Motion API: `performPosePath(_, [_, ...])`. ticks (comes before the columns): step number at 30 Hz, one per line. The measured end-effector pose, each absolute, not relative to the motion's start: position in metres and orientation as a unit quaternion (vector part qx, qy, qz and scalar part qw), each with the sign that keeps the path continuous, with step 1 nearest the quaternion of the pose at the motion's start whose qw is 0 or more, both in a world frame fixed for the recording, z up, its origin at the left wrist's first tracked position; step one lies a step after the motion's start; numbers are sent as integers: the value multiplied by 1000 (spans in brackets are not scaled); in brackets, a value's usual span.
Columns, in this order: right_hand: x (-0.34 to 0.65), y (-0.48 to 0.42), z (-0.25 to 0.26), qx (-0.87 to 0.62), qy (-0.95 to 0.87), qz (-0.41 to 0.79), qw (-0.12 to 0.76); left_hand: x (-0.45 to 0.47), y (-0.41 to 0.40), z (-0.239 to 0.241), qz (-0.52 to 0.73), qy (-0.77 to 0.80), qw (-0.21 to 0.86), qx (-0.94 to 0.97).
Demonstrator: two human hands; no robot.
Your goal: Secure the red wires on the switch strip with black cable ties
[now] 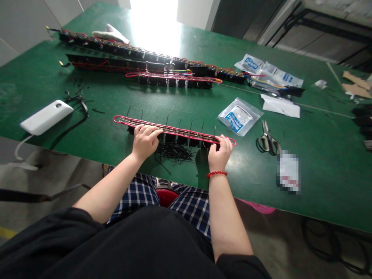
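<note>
Showing mid-frame, the red-wired strip [183,133] is pinched and partly hidden in the grip of left hand [144,140] and right hand [220,151], while a pale object [288,170] at lower right is pixelated.

PLACE: workshop — electrical assembly | green table [325,162] is bearing wired black strips [180,134], a pile of thin black ties [176,151], scissors [267,141] | dark cables [334,248] are lying coiled on the floor [286,236]

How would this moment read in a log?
left hand: touching red-wired strip; right hand: touching strip near right end; nearby: black cable ties, scissors
</note>
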State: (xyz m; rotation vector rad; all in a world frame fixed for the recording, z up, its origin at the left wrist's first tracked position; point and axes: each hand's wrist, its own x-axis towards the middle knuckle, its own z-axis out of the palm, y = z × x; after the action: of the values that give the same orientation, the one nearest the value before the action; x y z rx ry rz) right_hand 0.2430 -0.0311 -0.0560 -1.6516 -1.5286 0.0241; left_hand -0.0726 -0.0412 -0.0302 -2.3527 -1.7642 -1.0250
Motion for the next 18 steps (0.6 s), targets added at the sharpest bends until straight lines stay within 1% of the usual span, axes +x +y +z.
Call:
performPosePath(4, [243, -31, -56, -662, -611, 26, 433, -75, -45, -25, -352, -545, 24, -760])
performPosePath(7, [244, -32, -56, -665, -610, 32, 430, -79, -54, -18, -368, -513, 1, -775])
performPosePath(12, [244, -31, -58, -660, -612, 29, 434, -92, -78, -9, -314, -493, -102, -805])
performPosePath(16, [244, -30, -58, -661, -609, 31, 438, -107, -90, -13, -247, -447, -194, -838])
performPosePath(18, [244, -30, -58, -661, -609, 34, 436, -112, -93, -17, -232, -441, -219, -839])
